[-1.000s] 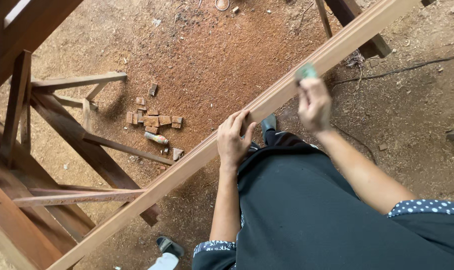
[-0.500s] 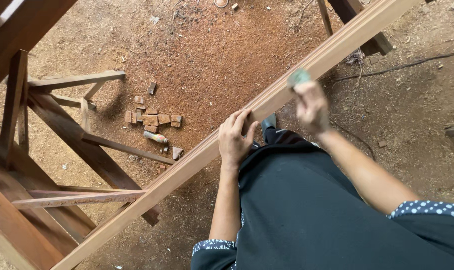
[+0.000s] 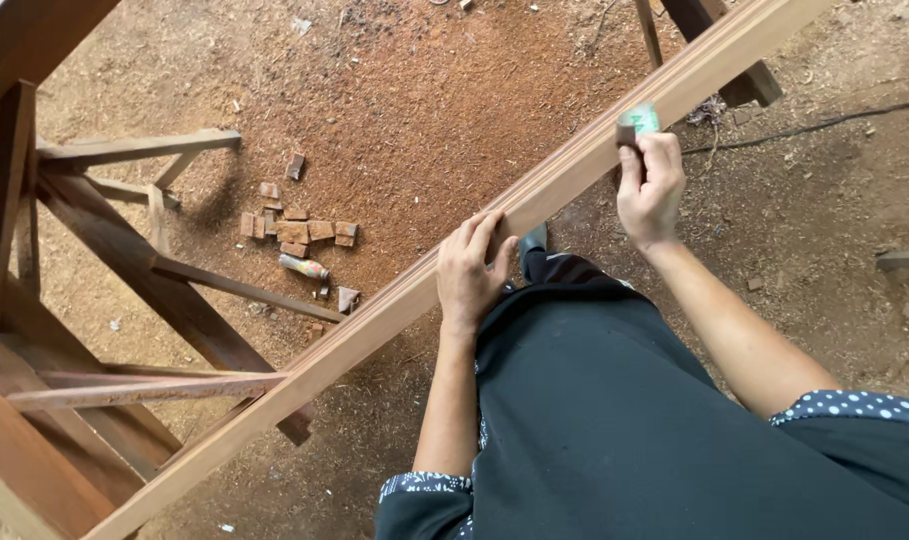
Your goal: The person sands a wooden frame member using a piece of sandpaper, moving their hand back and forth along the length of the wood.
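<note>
Since the earlier frames, the right hand [image 3: 651, 190] had slid a little way along the long wooden moulding [image 3: 534, 205] toward 2 o'clock, carrying its small green sanding pad [image 3: 636, 124] with it. The left hand [image 3: 471, 268] had stayed at the same spot on the board.

The moulding was a long, narrow strip of reddish-brown timber with fine parallel grooves running its full length. It crossed the view on a diagonal from 7 o'clock up to 1 o'clock. The pad was small and blocky, pale green on top with a darker face.

The right fingers [image 3: 664, 155] were curled shut around the pad, pinching it from behind so that it sat at their tips, pressed to the near edge of the moulding. The left fingers [image 3: 484, 232] lay spread and nearly flat, tips resting on the moulding's top face and gripping nothing, with the pad well apart at their 2 o'clock.

Under the board, the floor [image 3: 424, 110] was packed earth dusted with orange-brown sawdust. A cluster of small wooden offcuts [image 3: 299, 228] lay at 10 o'clock from the left hand. At 9 o'clock stood a rough timber trestle [image 3: 124, 260] of dark, angled legs and braces. A thin black cable [image 3: 814, 125] trailed across the ground at 3 o'clock from the pad.
</note>
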